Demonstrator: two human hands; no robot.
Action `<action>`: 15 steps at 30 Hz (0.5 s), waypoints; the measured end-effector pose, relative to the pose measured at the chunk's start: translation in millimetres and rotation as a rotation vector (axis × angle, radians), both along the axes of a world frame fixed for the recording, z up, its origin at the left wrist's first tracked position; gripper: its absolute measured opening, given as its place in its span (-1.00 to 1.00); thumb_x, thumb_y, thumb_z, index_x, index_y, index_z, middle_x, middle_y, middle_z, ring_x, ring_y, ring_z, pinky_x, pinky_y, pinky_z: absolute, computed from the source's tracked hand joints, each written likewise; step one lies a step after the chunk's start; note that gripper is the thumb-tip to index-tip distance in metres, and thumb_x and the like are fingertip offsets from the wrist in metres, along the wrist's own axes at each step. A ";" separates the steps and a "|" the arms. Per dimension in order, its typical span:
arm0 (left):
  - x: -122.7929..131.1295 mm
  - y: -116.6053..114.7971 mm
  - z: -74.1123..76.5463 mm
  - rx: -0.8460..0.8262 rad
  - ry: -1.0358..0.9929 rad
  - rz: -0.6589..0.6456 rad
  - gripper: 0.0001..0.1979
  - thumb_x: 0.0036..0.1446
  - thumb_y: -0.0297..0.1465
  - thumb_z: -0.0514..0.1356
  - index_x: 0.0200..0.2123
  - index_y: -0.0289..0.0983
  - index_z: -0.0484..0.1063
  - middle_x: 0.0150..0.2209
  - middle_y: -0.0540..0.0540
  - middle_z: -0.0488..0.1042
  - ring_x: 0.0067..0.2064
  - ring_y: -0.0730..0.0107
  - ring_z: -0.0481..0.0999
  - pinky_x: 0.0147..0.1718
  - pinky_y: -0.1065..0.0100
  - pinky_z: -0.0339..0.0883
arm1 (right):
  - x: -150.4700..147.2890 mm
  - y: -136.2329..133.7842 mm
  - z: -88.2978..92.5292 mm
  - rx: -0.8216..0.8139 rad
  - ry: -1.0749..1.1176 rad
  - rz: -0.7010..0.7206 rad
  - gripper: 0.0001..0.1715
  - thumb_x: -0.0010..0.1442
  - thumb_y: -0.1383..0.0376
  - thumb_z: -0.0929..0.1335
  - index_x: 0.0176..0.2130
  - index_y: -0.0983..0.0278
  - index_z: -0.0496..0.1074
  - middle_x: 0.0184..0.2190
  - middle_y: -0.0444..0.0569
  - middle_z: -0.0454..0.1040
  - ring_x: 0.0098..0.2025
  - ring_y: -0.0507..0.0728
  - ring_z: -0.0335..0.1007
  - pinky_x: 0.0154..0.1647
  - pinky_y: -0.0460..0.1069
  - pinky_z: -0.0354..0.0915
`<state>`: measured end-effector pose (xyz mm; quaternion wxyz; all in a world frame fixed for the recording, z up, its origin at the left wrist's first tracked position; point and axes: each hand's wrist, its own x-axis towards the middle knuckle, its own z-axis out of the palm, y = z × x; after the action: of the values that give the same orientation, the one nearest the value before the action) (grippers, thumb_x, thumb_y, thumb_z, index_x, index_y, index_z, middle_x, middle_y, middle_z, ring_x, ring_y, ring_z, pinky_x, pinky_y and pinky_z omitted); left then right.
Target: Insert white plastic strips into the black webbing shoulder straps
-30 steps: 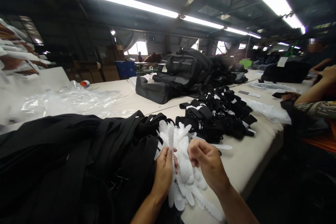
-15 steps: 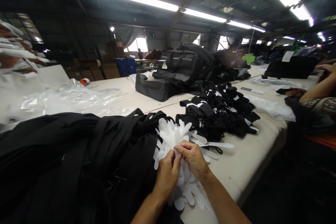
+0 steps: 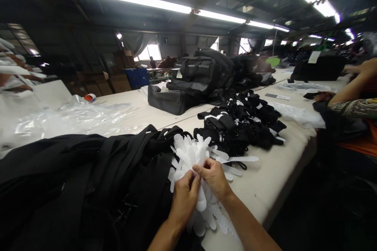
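Observation:
My left hand [image 3: 185, 193] and my right hand [image 3: 215, 178] meet fingertip to fingertip over a heap of white notched strips [image 3: 185, 152] with rounded ends. Both are closed in a pinch on a white notched strip [image 3: 201, 200], whose rounded end hangs below the fingers. Part of that strip is hidden behind my fingers and thumbs. Left of my hands lies a large mound of black fabric [image 3: 88, 168], seemingly bags with straps. Beyond my right hand is a pile of black straps [image 3: 247, 121], several of them wrapped with white strips.
Finished-looking black bags [image 3: 200, 74] stand farther back on the pale table [image 3: 273, 176]. Clear plastic sheets [image 3: 85, 115] lie at left, with an orange tape roll [image 3: 90, 97] behind. At right, a co-worker's arm [image 3: 350, 90] reaches over the table edge.
Objects have shifted slightly left in the view. My hands stay pinched together, and a rounded strip end now shows more clearly below my fingers.

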<state>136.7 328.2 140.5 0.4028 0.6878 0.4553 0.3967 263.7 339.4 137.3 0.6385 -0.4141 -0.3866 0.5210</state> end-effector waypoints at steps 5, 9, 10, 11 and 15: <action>-6.0 -1.9 8.6 0.039 -0.129 0.227 -0.67 0.27 -0.17 0.05 -0.41 -0.24 0.43 -0.42 -0.03 0.47 -0.35 0.37 0.42 -0.32 0.39 0.24 | -0.5 0.6 1.0 -0.021 -0.023 -0.033 -0.52 -0.02 0.00 0.52 -0.51 0.37 0.47 -0.68 -0.15 0.35 -0.64 -0.07 0.14 -0.61 -0.12 0.05; -6.3 0.6 8.2 -0.050 -0.395 0.321 -0.66 0.28 -0.10 0.02 -0.35 -0.23 0.36 -0.52 0.05 0.39 -0.43 0.44 0.39 -0.36 0.43 0.28 | 15.6 6.7 3.0 -0.047 0.236 -0.250 -0.51 -0.12 0.00 0.57 -0.41 0.37 0.53 -0.63 -0.16 0.36 -0.59 -0.08 0.16 -0.59 -0.16 0.14; -5.5 1.5 7.1 -0.065 -0.441 0.301 -0.65 0.28 -0.08 0.01 -0.37 -0.22 0.32 -0.60 0.10 0.30 -0.51 0.48 0.31 -0.44 0.45 0.24 | 21.9 8.6 3.5 -0.048 0.302 -0.344 -0.50 -0.17 0.01 0.59 -0.41 0.36 0.53 -0.62 -0.17 0.36 -0.58 -0.09 0.17 -0.58 -0.17 0.16; -4.5 2.4 6.1 -0.082 -0.478 0.274 -0.64 0.28 -0.07 0.02 -0.39 -0.22 0.29 -0.65 0.14 0.20 -0.57 0.51 0.22 -0.52 0.47 0.17 | 28.0 10.3 4.0 -0.052 0.355 -0.438 -0.48 -0.22 0.02 0.60 -0.41 0.34 0.52 -0.60 -0.18 0.37 -0.57 -0.09 0.18 -0.58 -0.18 0.18; 0.0 4.5 5.2 -0.172 -0.515 0.183 -0.62 0.23 -0.04 0.06 -0.41 -0.23 0.27 -0.70 0.22 0.05 -0.66 0.58 0.06 -0.66 0.51 -0.03 | 36.2 12.3 6.1 -0.048 0.267 -0.427 -0.45 -0.25 0.05 0.62 -0.35 0.33 0.51 -0.54 -0.17 0.40 -0.53 -0.06 0.25 -0.56 -0.17 0.26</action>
<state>136.7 332.7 145.7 0.5246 0.4837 0.4301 0.5530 300.0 351.7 143.5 0.7695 -0.4290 -0.1898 0.4334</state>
